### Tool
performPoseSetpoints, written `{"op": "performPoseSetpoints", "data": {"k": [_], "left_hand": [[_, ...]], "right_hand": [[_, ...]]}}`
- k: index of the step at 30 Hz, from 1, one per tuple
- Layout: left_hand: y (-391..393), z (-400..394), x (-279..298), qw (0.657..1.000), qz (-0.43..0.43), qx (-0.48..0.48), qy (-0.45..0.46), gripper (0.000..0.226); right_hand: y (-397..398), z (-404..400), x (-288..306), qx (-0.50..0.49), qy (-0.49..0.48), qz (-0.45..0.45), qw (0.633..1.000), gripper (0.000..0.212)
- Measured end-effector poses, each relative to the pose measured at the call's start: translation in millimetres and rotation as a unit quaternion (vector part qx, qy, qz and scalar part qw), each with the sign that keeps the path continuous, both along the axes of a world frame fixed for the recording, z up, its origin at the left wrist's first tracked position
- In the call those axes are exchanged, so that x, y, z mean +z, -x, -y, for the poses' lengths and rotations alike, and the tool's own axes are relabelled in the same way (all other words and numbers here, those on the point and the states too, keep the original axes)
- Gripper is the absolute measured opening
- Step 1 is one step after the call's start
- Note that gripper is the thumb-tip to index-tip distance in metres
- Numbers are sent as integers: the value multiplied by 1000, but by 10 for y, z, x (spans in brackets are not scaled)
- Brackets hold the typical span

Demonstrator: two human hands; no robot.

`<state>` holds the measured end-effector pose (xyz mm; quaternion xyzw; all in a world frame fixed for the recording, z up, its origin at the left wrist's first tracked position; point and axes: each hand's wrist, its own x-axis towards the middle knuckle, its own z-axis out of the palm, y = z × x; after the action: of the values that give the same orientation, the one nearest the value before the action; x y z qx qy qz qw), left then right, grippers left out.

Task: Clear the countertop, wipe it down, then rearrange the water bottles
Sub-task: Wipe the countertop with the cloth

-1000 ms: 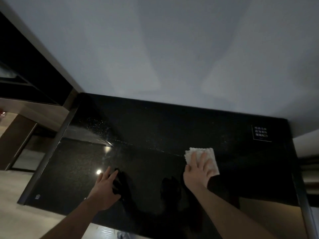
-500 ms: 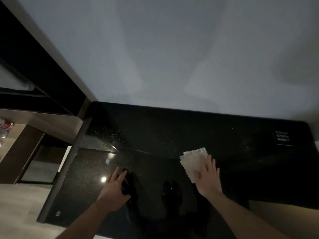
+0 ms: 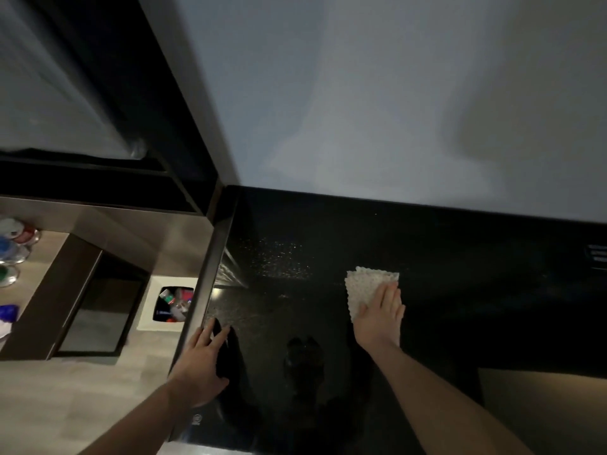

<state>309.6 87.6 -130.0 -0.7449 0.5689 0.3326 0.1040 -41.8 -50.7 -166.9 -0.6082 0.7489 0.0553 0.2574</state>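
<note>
1. Far left, beyond the counter, a lower shelf carries bottle caps (image 3: 14, 244) seen from above; the water bottles presumably stand there, well apart from both hands.
2. A white bin (image 3: 170, 303) of rubbish sits on the floor just beside the counter's left edge.
3. The left hand (image 3: 202, 359) rests flat at the counter's left edge, fingers straight and relaxed, holding nothing.
4. The black countertop (image 3: 476, 290) shows pale specks near its back-left corner.
5. The right hand (image 3: 381, 318) presses the white cloth (image 3: 364, 289) flat, fingers extended over it.
6. The specks lie left of and beyond the cloth, so I judge the right hand must sweep leftward.
</note>
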Motion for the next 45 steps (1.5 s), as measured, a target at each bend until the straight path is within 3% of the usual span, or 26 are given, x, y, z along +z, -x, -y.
{"op": "performPoseSetpoints", "data": {"k": [5, 11, 14, 16, 25, 34, 45], "left_hand": [[-30, 62, 56, 999, -4, -29, -14, 119], [25, 91, 48, 998, 11, -36, -41, 125], [24, 86, 61, 998, 12, -32, -47, 127], [26, 83, 70, 998, 14, -37, -51, 129], [-36, 78, 29, 999, -7, -21, -45, 127], [-425, 99, 8, 999, -13, -22, -19, 119], [-1415, -171, -4, 994, -102, -9, -22, 101]], "right_hand": [[297, -64, 97, -12, -31, -53, 998, 76], [868, -57, 302, -75, -24, -67, 995, 97], [1038, -97, 229, -27, 0, 0, 1000, 81], [1044, -145, 145, -13, -10, -3, 1000, 79], [790, 128, 37, -79, -25, -18, 996, 78], [-379, 87, -78, -65, 16, -4, 998, 74], [-2118, -32, -184, -65, 101, 41, 992, 64]]}}
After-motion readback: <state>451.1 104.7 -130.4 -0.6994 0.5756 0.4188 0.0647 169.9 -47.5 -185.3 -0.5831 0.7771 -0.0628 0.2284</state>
